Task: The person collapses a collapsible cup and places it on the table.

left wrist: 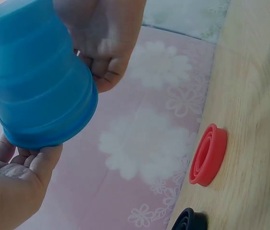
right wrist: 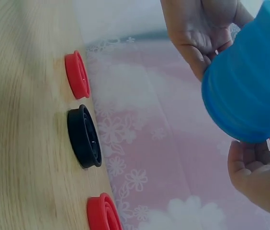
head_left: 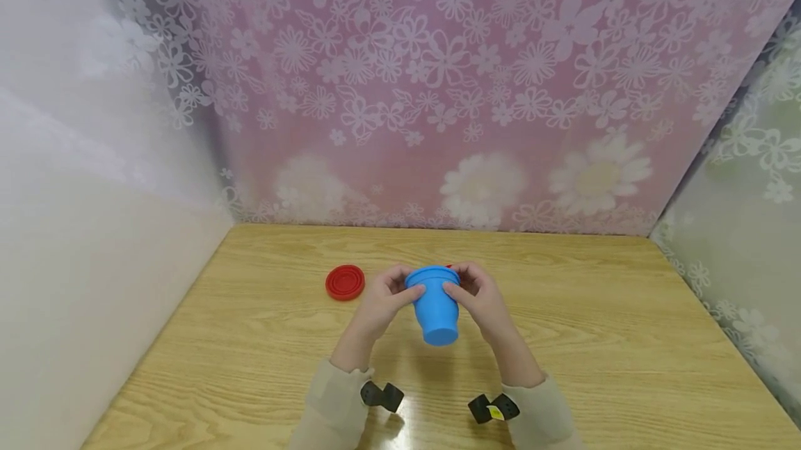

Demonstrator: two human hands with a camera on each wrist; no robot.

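Between both hands a blue folding cup (head_left: 438,314), pulled out to full height, is held above the table. It tilts so that its narrow base faces the head camera and its wide rim points away. My left hand (head_left: 380,302) grips the rim side from the left, thumb on the cup's wall. From the right, my right hand (head_left: 487,301) grips it likewise, thumb on the near wall. In the left wrist view stepped rings show on the blue wall (left wrist: 39,76). The cup's inside is hidden.
A flattened red folding cup (head_left: 345,282) lies left of the hands on the wooden table (head_left: 250,366). Farther back, a black flattened one (right wrist: 83,136) and another red one (right wrist: 102,213) stand in a row with it, mostly hidden in the head view. A flowered wall (head_left: 388,179) closes off the back.
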